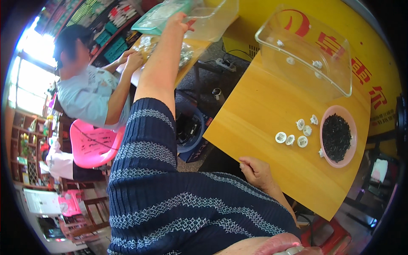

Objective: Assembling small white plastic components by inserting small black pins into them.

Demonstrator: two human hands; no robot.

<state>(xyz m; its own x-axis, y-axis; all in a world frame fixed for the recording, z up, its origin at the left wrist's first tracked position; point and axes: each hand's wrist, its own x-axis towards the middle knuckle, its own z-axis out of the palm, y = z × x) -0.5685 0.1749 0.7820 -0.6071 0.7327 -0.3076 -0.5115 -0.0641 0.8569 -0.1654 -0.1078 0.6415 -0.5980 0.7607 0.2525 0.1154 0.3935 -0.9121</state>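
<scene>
My left arm stretches far forward, and my left hand [182, 23] is at a clear plastic bin [220, 21], its fingers apart with nothing visible in them. Beside it lies a pale green tray [148, 26] with white pieces in it. My right hand [257, 173] rests at the near edge of the wooden table [238, 114], fingers curled in and no object showing. Ahead of that hand sit several small round white plastic parts [302, 141]. To their right, a pink bowl [354, 146] holds many small black pieces [336, 138].
A large clear bin [306, 80] with a few white parts stands at the table's back, against a yellow panel [369, 51]. At left a person [91, 85] works at another table [199, 46]. A blue bucket [191, 140] and a power strip [225, 64] are on the floor between.
</scene>
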